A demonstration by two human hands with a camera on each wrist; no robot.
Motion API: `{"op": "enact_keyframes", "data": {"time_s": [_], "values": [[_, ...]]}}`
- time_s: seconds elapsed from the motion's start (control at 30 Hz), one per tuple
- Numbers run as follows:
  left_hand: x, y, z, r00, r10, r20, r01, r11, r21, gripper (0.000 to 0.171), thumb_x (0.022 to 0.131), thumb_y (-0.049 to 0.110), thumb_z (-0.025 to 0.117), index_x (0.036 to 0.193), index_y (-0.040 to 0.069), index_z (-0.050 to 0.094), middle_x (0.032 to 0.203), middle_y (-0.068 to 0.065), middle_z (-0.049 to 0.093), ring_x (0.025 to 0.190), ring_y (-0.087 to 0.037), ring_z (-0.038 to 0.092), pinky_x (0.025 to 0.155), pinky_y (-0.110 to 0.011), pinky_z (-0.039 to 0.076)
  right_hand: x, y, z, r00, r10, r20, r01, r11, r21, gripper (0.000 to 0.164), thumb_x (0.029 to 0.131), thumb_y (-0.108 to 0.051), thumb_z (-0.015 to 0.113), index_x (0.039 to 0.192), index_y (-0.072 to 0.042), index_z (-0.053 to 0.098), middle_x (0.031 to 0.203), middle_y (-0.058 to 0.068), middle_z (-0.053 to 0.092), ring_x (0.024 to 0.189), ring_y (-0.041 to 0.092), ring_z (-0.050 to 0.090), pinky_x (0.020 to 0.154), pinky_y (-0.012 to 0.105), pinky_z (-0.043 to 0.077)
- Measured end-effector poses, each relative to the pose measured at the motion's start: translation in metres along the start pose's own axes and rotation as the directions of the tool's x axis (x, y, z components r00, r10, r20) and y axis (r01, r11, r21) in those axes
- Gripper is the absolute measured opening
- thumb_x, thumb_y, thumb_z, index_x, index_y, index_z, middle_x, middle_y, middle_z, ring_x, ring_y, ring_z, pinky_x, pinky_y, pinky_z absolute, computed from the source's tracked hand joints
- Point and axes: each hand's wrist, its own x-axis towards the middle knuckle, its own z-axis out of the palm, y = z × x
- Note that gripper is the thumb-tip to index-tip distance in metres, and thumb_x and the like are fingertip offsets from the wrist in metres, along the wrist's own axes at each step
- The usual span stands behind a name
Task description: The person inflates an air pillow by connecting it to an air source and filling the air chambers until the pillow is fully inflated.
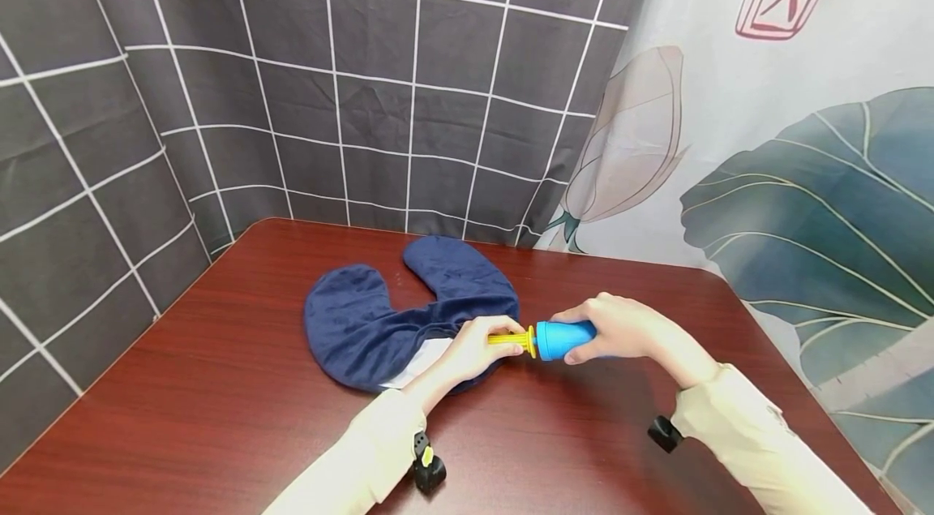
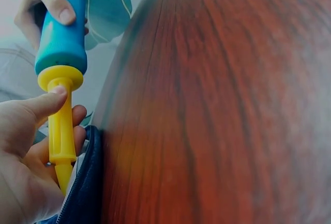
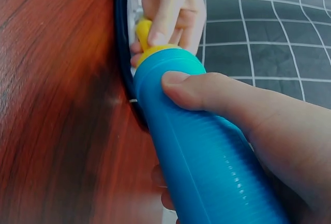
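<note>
A hand pump with a blue barrel (image 1: pixel 556 340) and a yellow nozzle end (image 2: pixel 61 125) lies level across the front of a navy U-shaped neck pillow (image 1: pixel 357 320). My right hand (image 1: pixel 620 327) grips the blue barrel, thumb along its upper side. The left hand (image 1: pixel 476 349) pinches the yellow part between thumb and fingers, close by the pillow's opening. In the left wrist view the yellow tip points down beside the pillow's zipper edge (image 2: pixel 85 172). White lining (image 1: pixel 419 365) shows through that opening, partly hidden behind the left forearm.
Everything rests on a reddish-brown wooden table (image 1: pixel 219 385). Behind it hangs a dark grey cloth with white grid lines (image 1: pixel 372 109). A light curtain with a printed flower and leaf (image 1: pixel 810 199) hangs at the right. Both wrists wear small black cameras (image 1: pixel 664 434).
</note>
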Motion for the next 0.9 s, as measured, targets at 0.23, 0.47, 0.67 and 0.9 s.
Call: {"op": "enact_keyframes", "data": {"time_s": [0.23, 0.47, 0.67, 0.9], "values": [[-0.001, 0.001, 0.002, 1.0, 0.018, 0.0, -0.018, 1.0, -0.01, 0.019, 0.089, 0.018, 0.073, 0.106, 0.009, 0.073, 0.1, -0.005, 0.074, 0.087, -0.016, 0.064, 0.083, -0.023, 0.048, -0.002, -0.001, 0.005, 1.0, -0.001, -0.02, 0.0, 1.0, -0.012, 0.059, 0.076, -0.049, 0.079, 0.127, -0.021, 0.067, 0.106, -0.002, 0.074, 0.081, 0.01, 0.059, 0.064, 0.023, 0.047], [0.0, -0.001, 0.004, 1.0, 0.029, 0.006, -0.029, 1.0, -0.013, 0.018, 0.089, 0.018, 0.073, 0.104, 0.009, 0.074, 0.099, -0.005, 0.074, 0.087, -0.015, 0.063, 0.084, -0.022, 0.048, -0.018, 0.011, 0.003, 0.999, 0.01, -0.04, -0.01, 1.0, 0.002, 0.059, 0.076, -0.051, 0.079, 0.127, -0.024, 0.067, 0.106, -0.003, 0.073, 0.082, 0.009, 0.059, 0.063, 0.024, 0.046], [0.0, -0.001, 0.003, 1.0, 0.027, 0.0, -0.027, 0.999, -0.027, 0.018, 0.088, 0.017, 0.073, 0.104, 0.009, 0.074, 0.099, -0.006, 0.075, 0.089, -0.017, 0.065, 0.085, -0.021, 0.048, -0.038, 0.026, -0.005, 0.998, 0.025, -0.056, -0.025, 1.0, -0.004, 0.059, 0.075, -0.052, 0.08, 0.127, -0.026, 0.067, 0.106, -0.005, 0.073, 0.084, 0.009, 0.06, 0.065, 0.024, 0.047], [0.0, -0.002, 0.003, 0.999, 0.034, -0.001, -0.034, 0.999, -0.019, 0.018, 0.087, 0.018, 0.074, 0.103, 0.009, 0.075, 0.099, -0.006, 0.075, 0.089, -0.016, 0.066, 0.084, -0.02, 0.048, -0.063, 0.04, -0.015, 0.996, 0.051, -0.067, -0.051, 0.999, 0.005, 0.064, 0.074, -0.059, 0.078, 0.128, -0.027, 0.067, 0.106, -0.007, 0.072, 0.083, 0.005, 0.057, 0.064, 0.023, 0.045]]}}
